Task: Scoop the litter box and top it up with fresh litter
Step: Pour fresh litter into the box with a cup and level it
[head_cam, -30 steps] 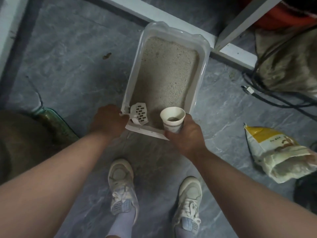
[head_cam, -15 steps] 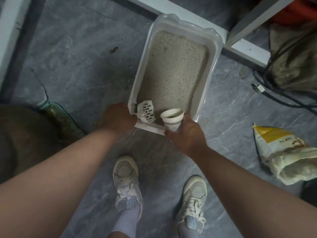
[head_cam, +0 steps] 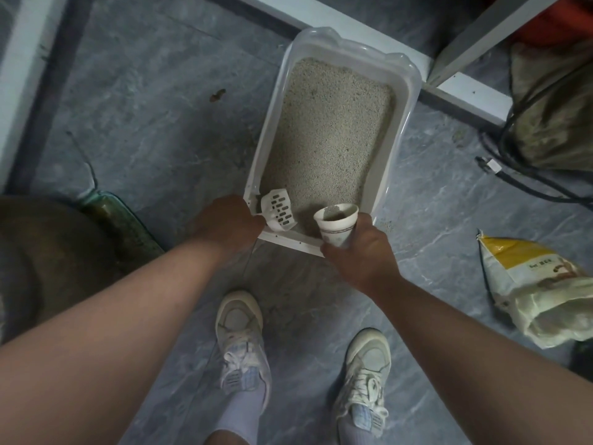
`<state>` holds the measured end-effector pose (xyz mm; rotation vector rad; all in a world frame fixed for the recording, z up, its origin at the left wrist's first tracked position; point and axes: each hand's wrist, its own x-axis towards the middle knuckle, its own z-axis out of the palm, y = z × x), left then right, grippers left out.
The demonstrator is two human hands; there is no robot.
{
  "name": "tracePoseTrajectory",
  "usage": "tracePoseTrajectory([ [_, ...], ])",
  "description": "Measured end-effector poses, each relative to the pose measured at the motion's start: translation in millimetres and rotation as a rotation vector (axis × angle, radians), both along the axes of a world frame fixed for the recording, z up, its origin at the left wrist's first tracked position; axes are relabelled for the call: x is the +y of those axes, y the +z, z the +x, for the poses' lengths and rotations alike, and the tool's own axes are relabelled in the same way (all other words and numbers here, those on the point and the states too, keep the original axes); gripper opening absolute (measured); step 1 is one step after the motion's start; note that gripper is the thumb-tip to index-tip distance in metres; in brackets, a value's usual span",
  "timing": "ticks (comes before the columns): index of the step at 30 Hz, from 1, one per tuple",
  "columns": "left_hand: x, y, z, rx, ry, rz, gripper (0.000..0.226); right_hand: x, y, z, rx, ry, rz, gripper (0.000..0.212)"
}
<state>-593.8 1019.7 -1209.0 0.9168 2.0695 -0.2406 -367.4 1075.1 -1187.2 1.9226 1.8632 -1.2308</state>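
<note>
The floor (head_cam: 144, 91) is grey, marble-patterned tile, dim and dusted with spilled grains near the person's white shoes (head_cam: 240, 342). A white frame (head_cam: 462, 91) runs along the far side, with dark cables (head_cam: 529, 181) trailing across the tile to the right. A small brown speck (head_cam: 218, 94) lies on the floor to the left of the box. A yellow-and-white bag (head_cam: 539, 290) lies on its side at the right, its mouth open, well apart from the box.

The box (head_cam: 407, 101) is a pale, translucent rectangular tray on the floor just ahead of the shoes, its long axis running away from the person. Beige granular litter (head_cam: 330, 130) fills it in a fairly even layer, thinner at the near end.

The left hand (head_cam: 227, 223) curls round the handle of a white slotted scoop (head_cam: 279, 210), whose blade sits over the box's near left corner. The right hand (head_cam: 362, 252) wraps its fingers round a white paper cup (head_cam: 337, 223) held at the near right corner, tilted toward the scoop, with some greyish litter inside it.
</note>
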Motion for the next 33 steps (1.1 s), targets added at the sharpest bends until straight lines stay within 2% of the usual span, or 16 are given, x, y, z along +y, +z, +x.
tracePoseTrajectory([
  [13, 0, 0, 5, -0.040, 0.056, -0.040, 0.030, 11, 15, 0, -0.038, -0.168, 0.016, 0.064],
  [18, -6, 0, -3, -0.022, 0.119, -0.036, 0.040, 19, 25, 9, -0.054, -0.122, 0.069, 0.063],
  [28, -1, -7, 1, 0.014, 0.147, -0.055, 0.036, 45, 16, 1, -0.023, -0.211, 0.049, 0.067],
  [33, 1, -8, 5, 0.031, 0.147, -0.063, 0.035, 58, 10, 0, -0.088, -0.180, 0.037, 0.068],
])
